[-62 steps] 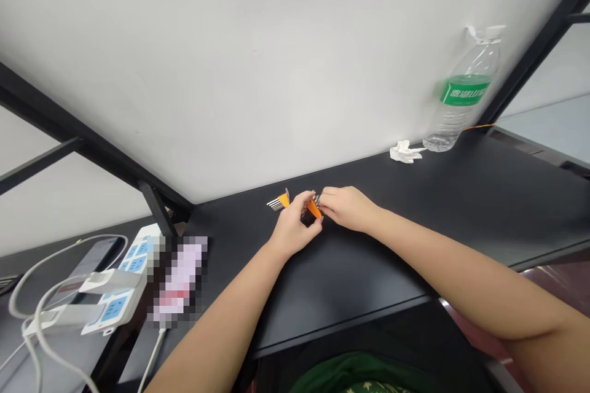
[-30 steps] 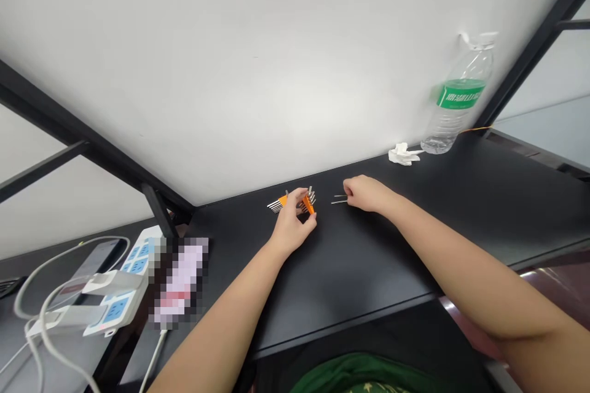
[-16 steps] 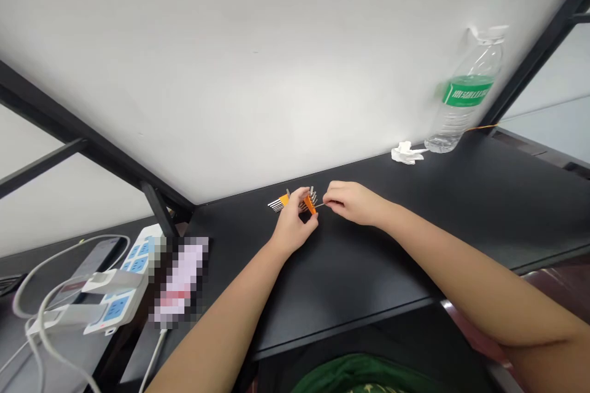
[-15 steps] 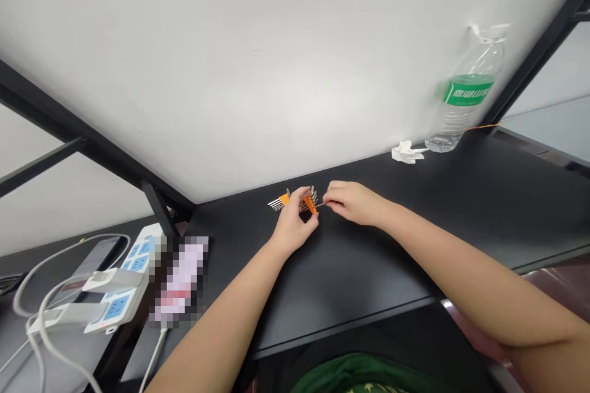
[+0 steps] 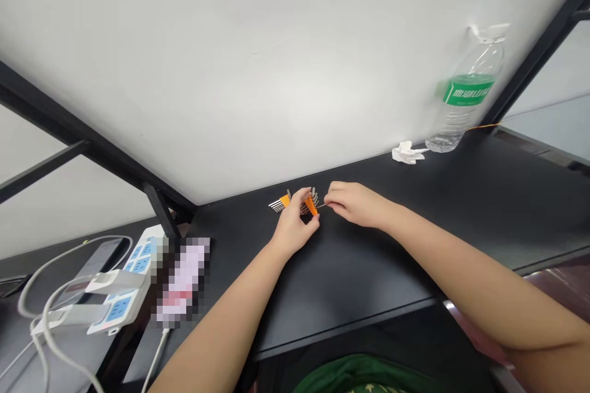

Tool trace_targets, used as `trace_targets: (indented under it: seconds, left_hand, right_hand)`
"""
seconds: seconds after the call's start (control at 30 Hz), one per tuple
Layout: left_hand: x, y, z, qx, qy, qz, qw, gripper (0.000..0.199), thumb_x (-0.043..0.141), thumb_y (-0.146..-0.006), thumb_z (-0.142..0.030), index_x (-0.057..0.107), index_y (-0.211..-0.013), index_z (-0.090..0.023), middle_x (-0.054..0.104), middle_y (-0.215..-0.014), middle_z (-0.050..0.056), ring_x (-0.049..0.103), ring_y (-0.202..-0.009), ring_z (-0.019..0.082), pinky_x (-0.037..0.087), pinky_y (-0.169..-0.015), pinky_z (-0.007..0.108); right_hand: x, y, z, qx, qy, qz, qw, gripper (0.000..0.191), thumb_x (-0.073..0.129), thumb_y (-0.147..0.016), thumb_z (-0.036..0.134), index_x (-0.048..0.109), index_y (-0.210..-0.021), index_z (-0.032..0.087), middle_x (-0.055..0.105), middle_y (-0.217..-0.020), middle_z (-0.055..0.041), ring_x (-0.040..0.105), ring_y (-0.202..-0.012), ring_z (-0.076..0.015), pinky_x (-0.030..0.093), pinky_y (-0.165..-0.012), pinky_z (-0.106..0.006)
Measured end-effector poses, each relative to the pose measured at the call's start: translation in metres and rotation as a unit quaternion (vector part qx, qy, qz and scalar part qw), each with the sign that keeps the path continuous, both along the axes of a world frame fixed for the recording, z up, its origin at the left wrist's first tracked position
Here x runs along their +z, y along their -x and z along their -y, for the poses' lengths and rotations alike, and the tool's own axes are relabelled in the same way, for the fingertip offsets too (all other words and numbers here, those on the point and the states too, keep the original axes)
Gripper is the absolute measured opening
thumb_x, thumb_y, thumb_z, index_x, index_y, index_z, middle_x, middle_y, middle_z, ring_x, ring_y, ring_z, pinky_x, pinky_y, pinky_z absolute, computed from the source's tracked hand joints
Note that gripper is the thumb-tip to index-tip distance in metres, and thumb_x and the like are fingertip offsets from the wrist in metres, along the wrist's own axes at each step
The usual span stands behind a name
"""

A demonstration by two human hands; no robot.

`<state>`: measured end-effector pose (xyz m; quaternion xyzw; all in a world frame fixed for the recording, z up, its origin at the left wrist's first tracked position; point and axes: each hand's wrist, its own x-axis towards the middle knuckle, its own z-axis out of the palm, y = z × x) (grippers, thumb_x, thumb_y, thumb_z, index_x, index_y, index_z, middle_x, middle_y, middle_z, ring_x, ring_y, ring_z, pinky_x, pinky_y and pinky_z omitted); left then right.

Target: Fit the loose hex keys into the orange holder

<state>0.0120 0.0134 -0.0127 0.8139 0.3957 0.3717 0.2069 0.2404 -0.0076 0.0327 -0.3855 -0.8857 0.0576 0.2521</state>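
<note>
My left hand is closed around an orange hex key holder, thumb at its lower end and fingers over the top. Several metal hex keys stick out of it, their thin ends fanning to the left and short bent ends showing on the right. Just to the right, my right hand pinches the end of one thin hex key, whose other end meets the orange holder. Both hands are just above the black desk; part of the holder is hidden behind the left fingers.
A clear water bottle with a green label stands at the back right, beside crumpled tissue. On the left are a white power strip with plugs and cables, a phone and a blurred-out phone-like object. A white wall rises behind.
Almost nothing differs. The whole view has shifted very slightly; both hands keep their grips on the holder and the hex key.
</note>
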Motion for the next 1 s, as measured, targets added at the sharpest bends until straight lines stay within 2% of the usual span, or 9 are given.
trace_targets:
  seconds: [0.27, 0.4, 0.57, 0.77, 0.83, 0.9, 1.0]
  left_hand:
    - [0.004, 0.000, 0.002, -0.006, -0.001, -0.022, 1.000, 0.069, 0.068, -0.081, -0.019, 0.041, -0.144, -0.027, 0.063, -0.137, 0.009, 0.061, -0.128, 0.025, 0.057, -0.097, 0.039]
    - [0.006, -0.003, 0.006, -0.017, 0.005, -0.025, 1.000, 0.069, 0.068, -0.082, -0.022, 0.040, -0.145, -0.027, 0.064, -0.136, 0.008, 0.064, -0.122, 0.024, 0.059, -0.090, 0.036]
    - [0.010, -0.005, 0.011, -0.029, 0.008, -0.019, 0.999, 0.069, 0.066, -0.082, -0.021, 0.039, -0.144, -0.028, 0.066, -0.133, 0.005, 0.070, -0.103, 0.019, 0.061, -0.080, 0.032]
    - [0.009, -0.004, 0.010, -0.026, 0.022, -0.003, 0.999, 0.068, 0.068, -0.081, -0.022, 0.043, -0.144, -0.028, 0.065, -0.134, 0.006, 0.068, -0.114, 0.021, 0.064, -0.079, 0.030]
    - [0.007, -0.004, 0.008, -0.025, 0.013, 0.000, 1.000, 0.064, 0.069, -0.081, -0.023, 0.048, -0.142, -0.027, 0.065, -0.132, 0.007, 0.069, -0.108, 0.021, 0.064, -0.074, 0.029]
    - [0.005, -0.003, 0.007, -0.032, 0.002, 0.003, 0.999, 0.056, 0.068, -0.083, -0.024, 0.055, -0.137, -0.026, 0.065, -0.129, 0.008, 0.070, -0.097, 0.018, 0.064, -0.066, 0.026]
    - [0.003, -0.002, 0.006, -0.051, -0.026, 0.003, 0.998, 0.040, 0.064, -0.088, -0.025, 0.065, -0.128, -0.026, 0.063, -0.129, 0.008, 0.069, -0.087, 0.014, 0.061, -0.059, 0.023]
  right_hand:
    - [0.000, 0.002, 0.005, -0.017, -0.021, 0.042, 0.999, 0.023, 0.048, -0.098, 0.015, 0.071, -0.100, 0.016, 0.061, -0.099, -0.0063, 0.050, -0.072, -0.0099, 0.038, -0.069, -0.023]
    - [-0.002, 0.010, 0.009, -0.007, -0.024, 0.054, 0.998, 0.025, 0.046, -0.096, 0.010, 0.070, -0.098, 0.016, 0.061, -0.100, -0.0064, 0.049, -0.074, -0.0107, 0.037, -0.067, -0.023]
    - [-0.008, 0.017, 0.006, 0.027, 0.025, -0.013, 0.999, 0.023, 0.046, -0.096, 0.011, 0.068, -0.097, 0.017, 0.061, -0.102, -0.0051, 0.053, -0.078, -0.0111, 0.042, -0.071, -0.023]
    - [-0.014, 0.015, -0.001, 0.037, 0.045, -0.066, 0.996, 0.020, 0.047, -0.098, 0.015, 0.067, -0.097, 0.017, 0.060, -0.104, -0.0057, 0.057, -0.086, -0.0120, 0.047, -0.080, -0.025]
    - [-0.015, 0.013, -0.004, 0.034, 0.044, -0.058, 0.997, 0.020, 0.047, -0.099, 0.016, 0.068, -0.098, 0.018, 0.061, -0.104, -0.0054, 0.058, -0.087, -0.0119, 0.046, -0.081, -0.024]
    - [-0.013, 0.007, -0.007, 0.015, 0.040, -0.044, 0.998, 0.021, 0.048, -0.099, 0.018, 0.069, -0.098, 0.018, 0.062, -0.103, -0.0051, 0.059, -0.088, -0.0120, 0.045, -0.081, -0.024]
    - [-0.008, -0.010, -0.014, -0.068, 0.043, -0.003, 0.997, 0.020, 0.049, -0.098, 0.021, 0.069, -0.099, 0.019, 0.064, -0.103, -0.0055, 0.059, -0.088, -0.0131, 0.044, -0.080, -0.024]
